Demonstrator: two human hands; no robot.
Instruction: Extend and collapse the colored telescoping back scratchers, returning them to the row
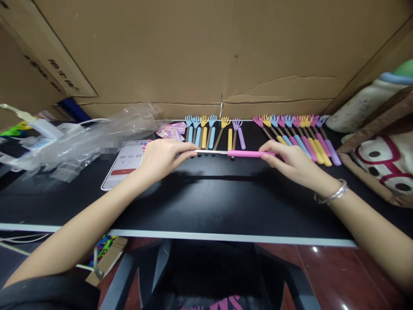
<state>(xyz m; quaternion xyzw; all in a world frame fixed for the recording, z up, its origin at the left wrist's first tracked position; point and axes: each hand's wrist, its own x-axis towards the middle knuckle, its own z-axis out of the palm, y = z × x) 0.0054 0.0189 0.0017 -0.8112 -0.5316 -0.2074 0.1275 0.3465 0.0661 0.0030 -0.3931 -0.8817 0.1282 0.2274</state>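
My left hand (163, 158) pinches the metal rod of a back scratcher, and its claw end is mostly hidden by that hand. Around the pink handle (245, 153) of the same back scratcher, the fingers of my right hand (287, 161) are closed. The back scratcher is level above the black table. Behind it lie several loose handles, such as a yellow handle (230, 139), beside claw rods like the purple claw (237, 125). To the right is a row of back scratchers (300, 140) with claws and coloured handles joined.
A phone (121, 165) showing a timer lies left on the black table (206, 206). Near it are a clear plastic bag (97, 137) and small pink printed packets (171, 131). A brown bag (380, 159) and a bottle (358, 105) stand right. Cardboard (193, 56) walls the back.
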